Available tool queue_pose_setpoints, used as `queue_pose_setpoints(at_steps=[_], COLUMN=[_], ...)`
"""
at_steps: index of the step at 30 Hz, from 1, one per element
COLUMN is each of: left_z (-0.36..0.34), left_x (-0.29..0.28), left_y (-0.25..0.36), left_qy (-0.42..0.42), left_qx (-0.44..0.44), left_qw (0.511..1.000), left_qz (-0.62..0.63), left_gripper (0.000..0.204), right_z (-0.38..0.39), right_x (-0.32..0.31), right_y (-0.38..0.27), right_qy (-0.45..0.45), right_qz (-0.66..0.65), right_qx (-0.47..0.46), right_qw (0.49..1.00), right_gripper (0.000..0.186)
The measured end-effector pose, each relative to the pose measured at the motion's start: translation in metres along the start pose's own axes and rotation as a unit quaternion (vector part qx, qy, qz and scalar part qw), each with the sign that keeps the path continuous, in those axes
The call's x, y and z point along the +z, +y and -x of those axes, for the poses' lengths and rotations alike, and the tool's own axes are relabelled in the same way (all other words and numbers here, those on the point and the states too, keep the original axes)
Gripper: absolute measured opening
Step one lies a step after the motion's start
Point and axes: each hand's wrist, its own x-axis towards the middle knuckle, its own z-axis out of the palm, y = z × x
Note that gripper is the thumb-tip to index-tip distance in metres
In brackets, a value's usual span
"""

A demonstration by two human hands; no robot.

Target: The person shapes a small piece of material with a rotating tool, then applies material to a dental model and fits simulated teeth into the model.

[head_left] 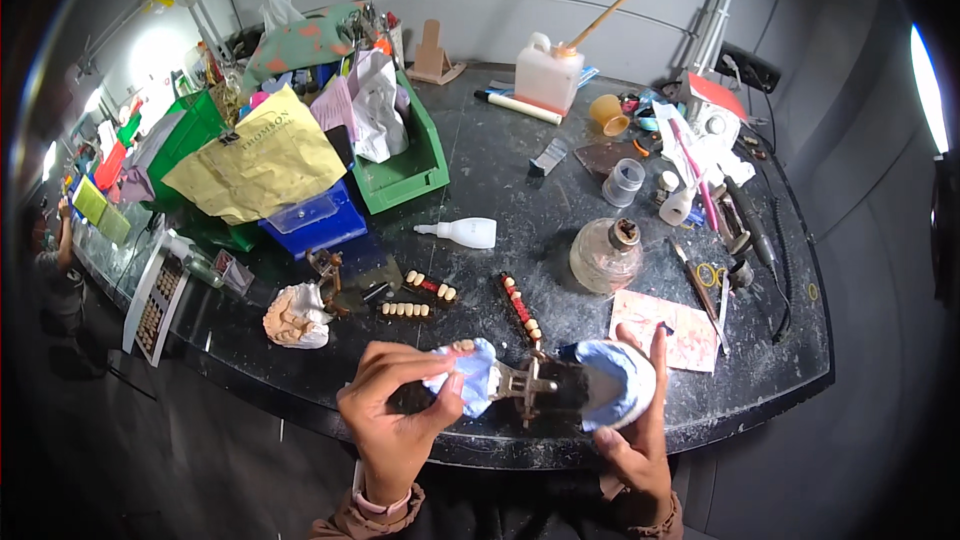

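Observation:
Above the table's front edge, a metal dental articulator (527, 389) lies spread open between my hands. My left hand (392, 408) is closed, thumb and fingers pinching the blue dental cast (478, 377) on its left half. At that cast's upper edge sits a small ivory-coloured piece (462, 346), perhaps a tooth. Around the horseshoe-shaped blue and white dental cast (634, 380) on the right half, my right hand (640, 445) is closed, thumb below and fingers along the outer side. Beyond the articulator lie strips of artificial teeth (520, 308), some on red wax.
Left of my hands stands a beige plaster cast (297, 317). A white squeeze bottle (468, 232), a glass burner (606, 256) and a pink-stained sheet (668, 328) lie beyond. Green and blue bins (425, 175) crowd the back left; a handpiece (752, 225) and cable lie right.

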Motion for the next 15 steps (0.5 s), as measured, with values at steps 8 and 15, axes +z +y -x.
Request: queue_pose_setpoints(at_steps=[8, 15], left_z=[0.024, 0.039], left_x=[0.005, 0.011], left_y=[0.025, 0.036], left_qy=[0.018, 0.016], left_qx=[-0.159, -0.099], left_qw=[0.946, 0.924], left_qz=[0.282, 0.369], left_gripper=[0.019, 0.022], right_z=[-0.001, -0.069], right_x=[-0.007, -0.092], right_y=[-0.011, -0.082], right_qy=[0.033, 0.264], right_qz=[0.324, 0.645], right_qx=[-0.097, -0.286], right_qw=[0.941, 0.657], right_gripper=[0.081, 0.005])
